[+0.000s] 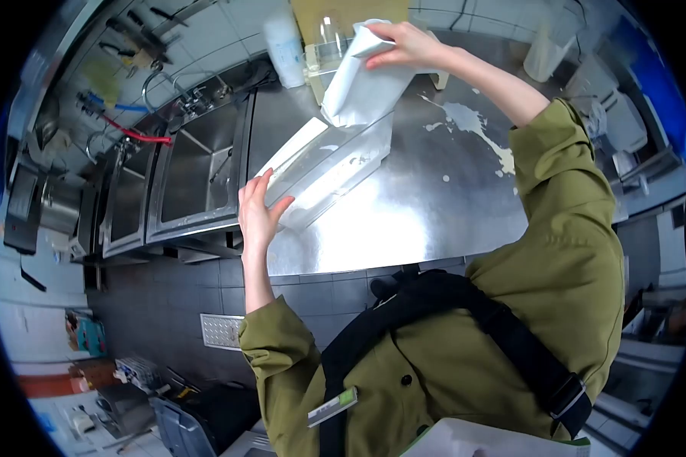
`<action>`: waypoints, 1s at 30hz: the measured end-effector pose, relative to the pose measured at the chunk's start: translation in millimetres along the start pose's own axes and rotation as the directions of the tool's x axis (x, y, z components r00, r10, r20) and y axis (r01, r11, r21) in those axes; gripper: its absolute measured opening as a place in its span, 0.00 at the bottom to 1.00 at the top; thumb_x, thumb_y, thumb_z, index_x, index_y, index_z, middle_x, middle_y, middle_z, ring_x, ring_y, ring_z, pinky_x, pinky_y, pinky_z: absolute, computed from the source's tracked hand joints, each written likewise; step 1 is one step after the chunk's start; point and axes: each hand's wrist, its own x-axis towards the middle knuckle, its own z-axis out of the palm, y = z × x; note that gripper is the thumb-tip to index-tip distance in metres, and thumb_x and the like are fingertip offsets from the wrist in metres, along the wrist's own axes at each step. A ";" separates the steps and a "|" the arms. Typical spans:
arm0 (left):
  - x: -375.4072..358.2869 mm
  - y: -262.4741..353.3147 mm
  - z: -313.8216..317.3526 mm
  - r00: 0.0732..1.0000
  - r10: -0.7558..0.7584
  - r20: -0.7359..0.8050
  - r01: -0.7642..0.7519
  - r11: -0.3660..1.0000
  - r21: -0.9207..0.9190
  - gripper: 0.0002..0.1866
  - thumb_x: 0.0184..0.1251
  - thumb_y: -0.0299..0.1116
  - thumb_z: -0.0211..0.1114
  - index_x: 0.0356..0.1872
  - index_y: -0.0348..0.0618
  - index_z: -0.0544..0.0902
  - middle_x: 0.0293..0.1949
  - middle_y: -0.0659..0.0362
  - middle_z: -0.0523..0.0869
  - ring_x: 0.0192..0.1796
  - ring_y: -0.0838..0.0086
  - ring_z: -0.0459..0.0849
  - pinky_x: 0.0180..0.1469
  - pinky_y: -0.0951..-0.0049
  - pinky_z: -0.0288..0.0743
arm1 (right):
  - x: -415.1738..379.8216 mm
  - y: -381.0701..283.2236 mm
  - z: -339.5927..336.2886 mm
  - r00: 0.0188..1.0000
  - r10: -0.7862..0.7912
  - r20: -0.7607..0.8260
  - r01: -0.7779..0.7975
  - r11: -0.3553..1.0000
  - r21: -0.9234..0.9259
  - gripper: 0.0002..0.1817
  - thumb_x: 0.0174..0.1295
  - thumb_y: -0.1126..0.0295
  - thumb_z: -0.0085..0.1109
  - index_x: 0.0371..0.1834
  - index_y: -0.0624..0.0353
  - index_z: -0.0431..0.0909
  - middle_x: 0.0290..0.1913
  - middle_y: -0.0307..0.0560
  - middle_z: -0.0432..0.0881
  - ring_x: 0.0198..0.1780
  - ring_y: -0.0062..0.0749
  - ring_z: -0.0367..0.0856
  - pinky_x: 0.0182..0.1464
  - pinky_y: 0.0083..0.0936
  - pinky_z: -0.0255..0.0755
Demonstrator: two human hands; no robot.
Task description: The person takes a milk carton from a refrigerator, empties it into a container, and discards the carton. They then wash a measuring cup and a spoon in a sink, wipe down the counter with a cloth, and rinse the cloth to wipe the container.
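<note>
I see the metal sink (198,169) over to the left of the clear tub (335,186). Next is my left hand (259,215), at the tub's near end. My thumb is apart from my fingers, with the tub's corner between them. I can't tell if they squeeze it or just touch it. The tub sits on the shiny table (465,217), set at a slant, with bits of white stuff on its clear side. A tall white stack (284,52) stands behind the tub, by its far end.

The white bag (373,87) is at the tub's far end, its low end just over it or touching; I can't tell which. My right hand (410,47) is up past that end, with thumb and fingers clamped on the top of the bag.

To the right of the tub there is a white splash (469,122) on the table. A pale jug (545,55) stands farther right of the tub, toward the back.

I think I am in the middle of lining up the bag with the tub. The next move seems to need a tight grip up top, a still tub, and slow, careful tipping so nothing spills.
</note>
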 end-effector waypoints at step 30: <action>-55.2 129.4 46.9 0.944 -0.303 -0.129 0.165 0.773 -0.613 0.23 0.62 0.29 0.53 0.58 0.38 0.62 0.54 0.49 0.69 0.55 0.69 0.68 0.57 0.73 0.60 | -254.4 4.1 54.2 0.775 0.172 0.608 -0.101 -0.916 0.388 0.26 0.54 0.56 0.51 0.49 0.65 0.64 0.40 0.58 0.72 0.41 0.49 0.73 0.48 0.46 0.67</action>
